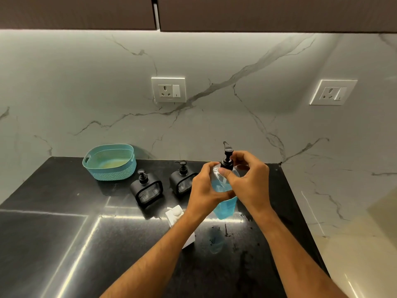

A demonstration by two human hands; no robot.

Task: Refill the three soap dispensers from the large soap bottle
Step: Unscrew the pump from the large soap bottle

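A large clear bottle of blue soap (225,206) stands upright on the black counter (64,233). My left hand (204,190) grips its upper body. My right hand (249,181) has its fingers closed around the bottle's black pump cap (227,160). Two black dispensers with pump tops stand to the left: one (147,190) nearer me, the other (182,179) partly hidden behind my left hand. A white dispenser (175,214) sits under my left forearm, mostly hidden.
A teal plastic basket (110,163) rests at the back left against the marble wall. Two wall sockets (168,89) (333,92) sit above the counter. The counter ends at the right edge, close to my right arm.
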